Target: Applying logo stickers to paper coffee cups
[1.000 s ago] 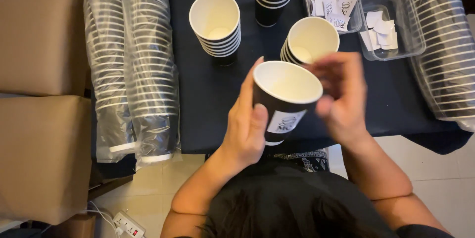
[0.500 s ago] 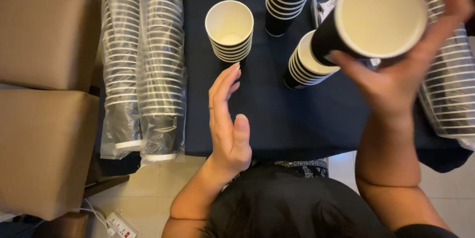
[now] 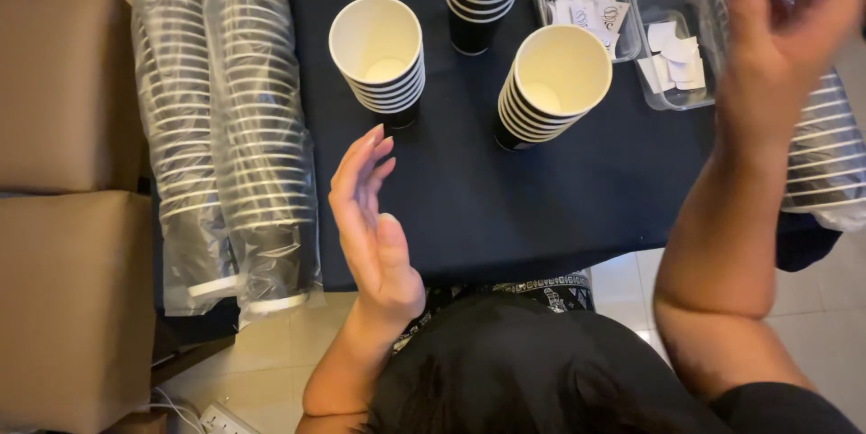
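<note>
Head view: both hands hover empty over stacked paper cups.
Left hand point(image 3: 374, 217) spreads wide near one stack point(image 3: 379, 55); right hand point(image 3: 780, 46), raised, holds nothing, beside another stack point(image 3: 552, 82).

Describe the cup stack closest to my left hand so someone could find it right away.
On the dark tablecloth, look just past the fingertips of the open left hand. The short stack of paper cups stands there, beside the plastic-wrapped cup sleeves; unlike its neighbours, it stands upright, mouth facing up.

Left hand point(image 3: 374, 217) open, edge-on, fingers straight, right hand point(image 3: 776, 46) raised, open, fingers spread, holding nothing
</note>
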